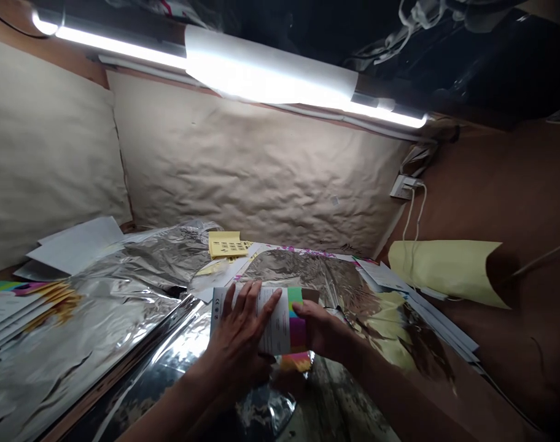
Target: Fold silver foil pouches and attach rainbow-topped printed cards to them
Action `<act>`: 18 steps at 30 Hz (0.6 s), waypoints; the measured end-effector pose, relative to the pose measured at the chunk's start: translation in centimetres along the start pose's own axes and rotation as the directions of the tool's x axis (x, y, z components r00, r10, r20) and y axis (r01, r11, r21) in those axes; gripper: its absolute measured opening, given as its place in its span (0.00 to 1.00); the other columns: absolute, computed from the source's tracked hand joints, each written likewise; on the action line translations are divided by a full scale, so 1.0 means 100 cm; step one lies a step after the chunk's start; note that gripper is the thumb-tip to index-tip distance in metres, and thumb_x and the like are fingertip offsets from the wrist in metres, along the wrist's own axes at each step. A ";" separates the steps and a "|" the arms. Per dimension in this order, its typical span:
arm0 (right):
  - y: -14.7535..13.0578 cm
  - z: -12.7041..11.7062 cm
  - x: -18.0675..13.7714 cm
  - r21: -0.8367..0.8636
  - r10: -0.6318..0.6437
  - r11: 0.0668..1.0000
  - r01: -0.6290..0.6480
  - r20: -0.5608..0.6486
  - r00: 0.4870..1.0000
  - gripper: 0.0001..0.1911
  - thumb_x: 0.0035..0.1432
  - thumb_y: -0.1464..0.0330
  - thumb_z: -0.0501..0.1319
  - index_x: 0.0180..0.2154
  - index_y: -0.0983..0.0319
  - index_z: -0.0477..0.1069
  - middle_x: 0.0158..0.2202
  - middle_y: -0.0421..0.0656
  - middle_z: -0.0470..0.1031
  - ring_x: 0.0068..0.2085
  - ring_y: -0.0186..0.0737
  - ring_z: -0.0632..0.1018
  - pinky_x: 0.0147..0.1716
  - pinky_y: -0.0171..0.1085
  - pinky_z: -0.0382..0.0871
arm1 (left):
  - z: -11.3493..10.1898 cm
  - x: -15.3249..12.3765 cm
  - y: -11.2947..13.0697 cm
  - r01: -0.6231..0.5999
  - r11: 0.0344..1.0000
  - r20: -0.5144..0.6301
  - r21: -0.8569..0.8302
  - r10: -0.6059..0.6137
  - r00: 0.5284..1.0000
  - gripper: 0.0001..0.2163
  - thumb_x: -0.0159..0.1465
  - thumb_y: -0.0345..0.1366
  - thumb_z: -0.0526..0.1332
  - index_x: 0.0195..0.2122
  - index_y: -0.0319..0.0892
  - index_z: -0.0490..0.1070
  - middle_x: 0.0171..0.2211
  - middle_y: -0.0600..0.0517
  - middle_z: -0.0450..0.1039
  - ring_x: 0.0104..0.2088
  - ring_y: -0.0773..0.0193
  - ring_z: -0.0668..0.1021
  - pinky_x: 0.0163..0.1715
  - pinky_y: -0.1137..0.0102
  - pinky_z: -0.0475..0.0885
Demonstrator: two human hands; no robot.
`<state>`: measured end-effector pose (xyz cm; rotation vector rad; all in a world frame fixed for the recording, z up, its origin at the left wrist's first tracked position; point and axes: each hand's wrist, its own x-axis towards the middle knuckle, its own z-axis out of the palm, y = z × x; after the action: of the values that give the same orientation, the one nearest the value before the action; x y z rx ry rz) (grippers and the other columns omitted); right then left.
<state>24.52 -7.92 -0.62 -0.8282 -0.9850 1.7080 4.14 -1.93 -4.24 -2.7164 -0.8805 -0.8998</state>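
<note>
A small printed cardboard box (280,322) with white text panels and green, pink and orange colour blocks is held between both hands above shiny silver foil sheets (123,294). My left hand (241,334) lies over the box's left side, fingers stretched across its face and gripping it. My right hand (323,331) clasps the box's right end, fingers curled around the coloured edge. The box's underside is hidden.
Crumpled foil (335,282) covers the worktable. Stacked printed cards (17,307) lie at left, white paper sheets (77,245) behind them. A yellow perforated piece (227,245) sits at the back, a yellow sheet (446,267) at right. A bright tube lamp (261,73) hangs overhead.
</note>
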 end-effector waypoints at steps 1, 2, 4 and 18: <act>-0.001 0.001 0.004 -0.027 0.021 0.999 -0.021 0.030 0.999 0.22 0.58 0.58 0.66 0.49 0.66 0.73 0.40 0.49 0.80 0.42 0.46 0.80 0.44 0.44 0.72 | 0.000 0.000 0.000 0.004 1.000 -0.012 0.002 -0.004 1.000 0.51 0.48 0.51 0.70 0.70 0.49 0.47 0.64 0.37 0.54 0.66 0.41 0.55 0.65 0.46 0.40; -0.001 0.001 0.009 -0.048 0.042 0.998 -0.039 0.060 0.997 0.23 0.57 0.59 0.67 0.49 0.66 0.73 0.40 0.49 0.80 0.41 0.46 0.80 0.44 0.44 0.72 | 0.000 0.000 -0.001 0.007 1.000 -0.027 0.005 -0.007 1.000 0.51 0.48 0.52 0.70 0.70 0.48 0.47 0.64 0.37 0.55 0.66 0.41 0.55 0.65 0.46 0.41; -0.004 0.003 0.019 -0.064 0.080 0.995 -0.073 0.118 0.990 0.23 0.55 0.59 0.69 0.48 0.66 0.73 0.39 0.49 0.80 0.40 0.45 0.80 0.43 0.43 0.73 | -0.001 0.000 -0.001 0.007 1.000 -0.051 0.010 -0.007 0.999 0.51 0.48 0.53 0.69 0.70 0.47 0.48 0.63 0.36 0.55 0.65 0.40 0.56 0.65 0.45 0.41; -0.001 0.033 0.008 -0.739 -0.820 0.510 0.441 -0.261 0.510 0.47 0.44 0.62 0.76 0.63 0.55 0.58 0.63 0.49 0.63 0.64 0.52 0.63 0.63 0.50 0.55 | -0.011 0.007 0.013 0.342 0.940 -0.343 -0.010 -0.324 0.881 0.61 0.45 0.63 0.69 0.70 0.35 0.39 0.62 0.27 0.52 0.61 0.31 0.60 0.59 0.38 0.48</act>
<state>21.45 -7.94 0.86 -1.0824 -1.1838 0.3453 4.79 -2.97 -2.83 -2.2947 -1.2899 -1.3413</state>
